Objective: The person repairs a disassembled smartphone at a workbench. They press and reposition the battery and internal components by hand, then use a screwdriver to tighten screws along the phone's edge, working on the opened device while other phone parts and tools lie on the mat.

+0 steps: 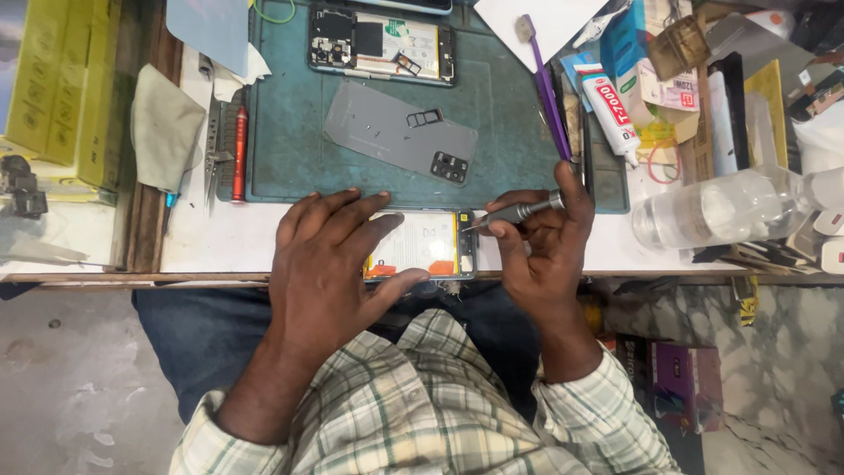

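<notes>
- While the left hand [330, 264] lies flat over the opened smartphone with its pale battery and yellow-edged inner frame exposed [425, 244], its fingers are spread and nearly straight, thumb curled under the phone's near edge, pinning it rather than gripping it.
- That opened phone lies at the near edge of the white worktop [220, 239], just on the near side of the teal rubber work mat [290, 132].
- Right hand [545, 251] sits just right of the opened phone, fingers closed tight round a slim grey metal precision screwdriver [519, 210].
- Screwdriver tip points left and meets the phone's far right corner.
- On the teal mat, beyond the opened phone, lies a grey plastic back cover with a dark camera cut-out [400, 132]; a small card tray [425, 117] rests on it.
- Farther back on the mat lies a second opened phone with its circuit board showing [382, 44].
- Just left of the mat lie a red pen-shaped tool [239, 154], metal tweezers [211, 149] and a folded grey-green cloth [165, 127].
- At the mat's right edge lies a purple toothbrush [545, 84], with a white glue tube with a red label [608, 107] beside it.
- Right of the mat, a clear plastic bottle [712, 211] lies on its side.
</notes>
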Available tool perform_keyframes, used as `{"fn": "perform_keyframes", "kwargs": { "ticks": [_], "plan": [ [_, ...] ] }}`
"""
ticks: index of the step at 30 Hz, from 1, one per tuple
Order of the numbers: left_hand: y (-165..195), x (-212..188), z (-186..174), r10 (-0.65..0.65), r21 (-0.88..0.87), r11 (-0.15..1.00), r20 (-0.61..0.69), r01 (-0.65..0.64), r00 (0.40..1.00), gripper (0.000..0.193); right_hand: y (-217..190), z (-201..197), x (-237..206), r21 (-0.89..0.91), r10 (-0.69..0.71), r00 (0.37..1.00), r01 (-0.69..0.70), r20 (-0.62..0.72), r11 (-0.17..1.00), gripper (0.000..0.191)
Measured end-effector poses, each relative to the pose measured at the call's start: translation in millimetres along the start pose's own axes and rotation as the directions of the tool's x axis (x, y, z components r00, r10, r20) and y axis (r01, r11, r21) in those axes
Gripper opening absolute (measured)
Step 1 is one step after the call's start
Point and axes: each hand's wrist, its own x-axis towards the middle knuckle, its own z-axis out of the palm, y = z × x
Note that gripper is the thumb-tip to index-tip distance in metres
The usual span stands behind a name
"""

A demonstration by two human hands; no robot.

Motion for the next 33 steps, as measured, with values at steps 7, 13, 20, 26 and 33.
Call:
{"fn": "perform_keyframes", "kwargs": {
  "ticks": [7, 13, 20, 26, 33],
  "plan": [
    [0.8, -2.9, 1.1, 0.008, 0.002, 1.0, -0.037, -0.007, 0.999, 0.056, -4.3, 0.5, -3.9, -0.117, 0.01, 1.0, -0.008, 0.014, 0.993, 0.078],
    [0.1, -3.0, 2.9, 0.012, 0.016, 1.0, -0.043, -0.012, 0.999, 0.057, -17.0, -3.3, 9.2, -0.053, -0.025, 0.988, 0.034, 0.153, 0.998, 0.075],
    [-0.1, -4.3, 5.9, 0.007, 0.016, 1.0, -0.04, -0.007, 0.999, 0.057, -36.3, -9.8, 22.2, -0.213, -0.058, 0.966, 0.114, 0.252, 0.97, 0.059],
    [-0.7, -4.7, 5.7, 0.011, 0.012, 1.0, -0.049, -0.011, 0.999, 0.056, -37.0, -12.1, 26.2, -0.227, -0.043, 0.978, 0.09, 0.202, 0.97, 0.055],
    [-0.2, -4.5, 5.1, 0.005, 0.004, 1.0, -0.041, -0.005, 0.999, 0.055, -35.5, -13.3, 24.5, -0.224, 0.049, 0.989, -0.016, 0.143, 0.974, 0.054]
  ]
}}
